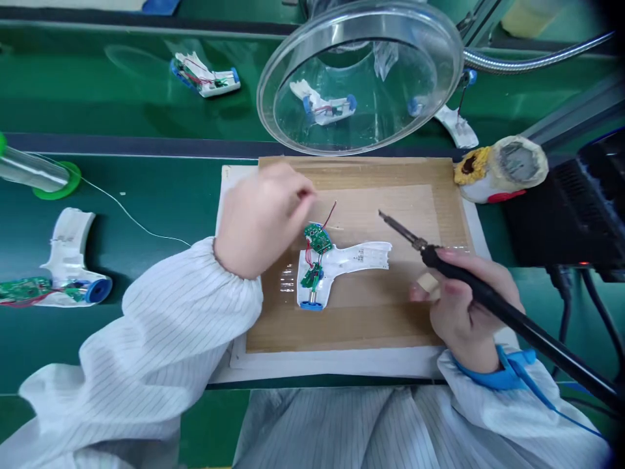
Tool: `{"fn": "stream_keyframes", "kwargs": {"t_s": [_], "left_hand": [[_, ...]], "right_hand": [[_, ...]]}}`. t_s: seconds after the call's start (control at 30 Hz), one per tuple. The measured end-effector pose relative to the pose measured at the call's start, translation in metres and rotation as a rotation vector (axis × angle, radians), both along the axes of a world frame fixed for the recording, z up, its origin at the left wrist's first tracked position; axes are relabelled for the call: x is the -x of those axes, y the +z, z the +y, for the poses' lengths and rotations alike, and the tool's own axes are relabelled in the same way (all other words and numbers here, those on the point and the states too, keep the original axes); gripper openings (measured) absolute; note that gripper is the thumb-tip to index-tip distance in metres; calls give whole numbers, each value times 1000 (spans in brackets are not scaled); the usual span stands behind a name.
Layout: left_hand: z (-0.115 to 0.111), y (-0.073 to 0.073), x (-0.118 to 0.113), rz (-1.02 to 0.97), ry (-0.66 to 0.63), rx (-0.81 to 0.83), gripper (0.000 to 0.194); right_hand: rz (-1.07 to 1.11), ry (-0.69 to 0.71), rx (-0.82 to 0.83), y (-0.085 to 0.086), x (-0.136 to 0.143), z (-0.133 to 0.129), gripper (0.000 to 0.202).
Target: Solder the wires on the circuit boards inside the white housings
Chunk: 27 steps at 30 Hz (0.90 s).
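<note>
A white plastic housing with a blue end cap lies on the wooden board. A round green circuit board with red wires sits at its left end. My left hand hovers just left of the circuit board, blurred, fingers curled toward it; whether it pinches a wire I cannot tell. My right hand grips a black soldering iron, its tip pointing up-left, a short way right of the circuit board.
A round magnifier lamp hangs over the board's far edge. Similar housings lie on the green belt behind and at the left. A solder spool trails wire. An iron stand with sponge sits right.
</note>
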<state>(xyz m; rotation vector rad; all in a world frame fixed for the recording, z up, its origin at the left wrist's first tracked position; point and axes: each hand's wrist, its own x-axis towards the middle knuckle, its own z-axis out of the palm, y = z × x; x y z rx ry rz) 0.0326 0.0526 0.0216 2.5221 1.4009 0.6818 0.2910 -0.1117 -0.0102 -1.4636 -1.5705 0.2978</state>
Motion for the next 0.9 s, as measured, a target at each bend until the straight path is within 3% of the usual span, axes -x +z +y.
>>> {"fn": "stream_keyframes", "kwargs": {"t_s": [0.07, 0.13, 0.23, 0.3, 0.4, 0.47, 0.53, 0.63, 0.7, 0.8, 0.9], "left_hand": [[2, 7, -14, 86, -118, 254, 25], [5, 11, -26, 84, -177, 470, 23], [6, 15, -32, -184, -226, 646, 12], [1, 20, -29, -362, -274, 764, 17], [-15, 27, -22, -428, -366, 873, 24], [-27, 27, -17, -412, -452, 771, 26], [-38, 21, -15, -368, -505, 534, 27], [-50, 3, -12, -186, -412, 82, 24], [-55, -10, -9, -37, -323, -120, 21], [-58, -24, -7, -9, -370, -270, 28], [-65, -29, -10, -75, -348, -302, 25]], "right_hand": [[-28, 28, -13, -2, 7, 7, 25], [-85, 97, 7, -7, 12, 14, 32], [-202, 173, 63, -17, 14, 23, 41], [-245, 190, 74, -21, 13, 25, 41], [-237, 221, 60, -23, 11, 26, 41], [-212, 229, 51, -25, 10, 25, 42], [-188, 222, 47, -27, 10, 23, 41], [-176, 218, 76, -34, 12, 21, 40], [-172, 208, 38, -42, 15, 21, 43], [-140, 156, -85, -55, 20, 28, 54], [-119, 163, -169, -61, 21, 37, 59]]}}
